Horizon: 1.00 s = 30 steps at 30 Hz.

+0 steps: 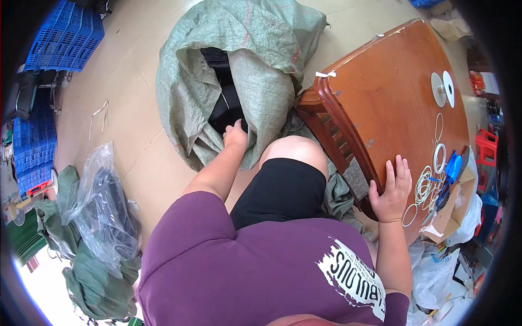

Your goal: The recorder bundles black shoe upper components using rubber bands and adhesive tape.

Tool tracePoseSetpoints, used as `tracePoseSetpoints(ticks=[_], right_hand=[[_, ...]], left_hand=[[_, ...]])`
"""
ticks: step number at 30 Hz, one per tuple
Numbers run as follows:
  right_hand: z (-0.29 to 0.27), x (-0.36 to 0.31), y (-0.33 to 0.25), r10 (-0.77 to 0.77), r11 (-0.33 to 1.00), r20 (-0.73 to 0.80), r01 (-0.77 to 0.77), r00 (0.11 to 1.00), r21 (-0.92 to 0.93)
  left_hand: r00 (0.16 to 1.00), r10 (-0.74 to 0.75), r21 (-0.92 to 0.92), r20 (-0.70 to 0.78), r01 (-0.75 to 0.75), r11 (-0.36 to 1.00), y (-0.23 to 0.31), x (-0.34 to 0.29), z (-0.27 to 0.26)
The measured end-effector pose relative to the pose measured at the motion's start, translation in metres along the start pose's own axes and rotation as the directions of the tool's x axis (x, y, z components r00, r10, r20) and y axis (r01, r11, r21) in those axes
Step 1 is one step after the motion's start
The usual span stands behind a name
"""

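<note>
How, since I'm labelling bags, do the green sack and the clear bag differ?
The green sack is opaque; the clear bag is see-through. The green sack looks bigger than the clear bag. The green sack gapes around black items, with the left hand at its mouth; the clear bag lies untouched. Both are creased and show something dark inside.

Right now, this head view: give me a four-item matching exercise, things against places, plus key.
1. left hand
2. right hand
3. white spool
4. pale loops

A. near the cardboard box
B. at the opening of the green sack
C. on the far part of the wooden table
D. palm down at the table's edge

Pairs: 1-B; 2-D; 3-C; 4-A
</note>
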State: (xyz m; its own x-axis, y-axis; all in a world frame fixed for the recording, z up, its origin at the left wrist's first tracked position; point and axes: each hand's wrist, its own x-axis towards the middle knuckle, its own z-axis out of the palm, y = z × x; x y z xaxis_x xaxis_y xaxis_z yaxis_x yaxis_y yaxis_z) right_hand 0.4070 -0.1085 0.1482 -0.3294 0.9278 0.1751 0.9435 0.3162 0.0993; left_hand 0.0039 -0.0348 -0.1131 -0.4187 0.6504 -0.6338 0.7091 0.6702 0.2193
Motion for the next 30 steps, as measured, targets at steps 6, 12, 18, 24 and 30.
tracePoseSetpoints(ticks=[6,12,18,24,30], right_hand=[[0.000,-0.001,0.002,0.015,1.000,0.010,-0.015,1.000,0.004],[0.000,0.000,0.002,0.021,1.000,0.020,-0.021,1.000,0.002],[0.002,0.000,0.002,0.023,1.000,0.005,-0.023,1.000,0.013],[0.000,-0.001,0.000,0.032,0.999,-0.005,-0.032,0.999,0.024],[0.002,-0.002,0.001,0.037,0.999,-0.033,-0.036,0.999,0.021]], left_hand=[[0.713,0.625,0.465,-0.317,-0.458,0.758,0.017,0.017,-0.039],[0.855,0.499,0.694,-0.139,-0.276,0.665,0.018,0.079,-0.083],[0.895,0.445,0.744,-0.040,-0.271,0.611,0.030,0.061,-0.102],[0.786,0.583,0.558,-0.204,-0.396,0.729,-0.010,-0.002,-0.161],[0.627,0.445,0.055,-0.640,-0.539,0.840,-0.038,-0.041,-0.223]])
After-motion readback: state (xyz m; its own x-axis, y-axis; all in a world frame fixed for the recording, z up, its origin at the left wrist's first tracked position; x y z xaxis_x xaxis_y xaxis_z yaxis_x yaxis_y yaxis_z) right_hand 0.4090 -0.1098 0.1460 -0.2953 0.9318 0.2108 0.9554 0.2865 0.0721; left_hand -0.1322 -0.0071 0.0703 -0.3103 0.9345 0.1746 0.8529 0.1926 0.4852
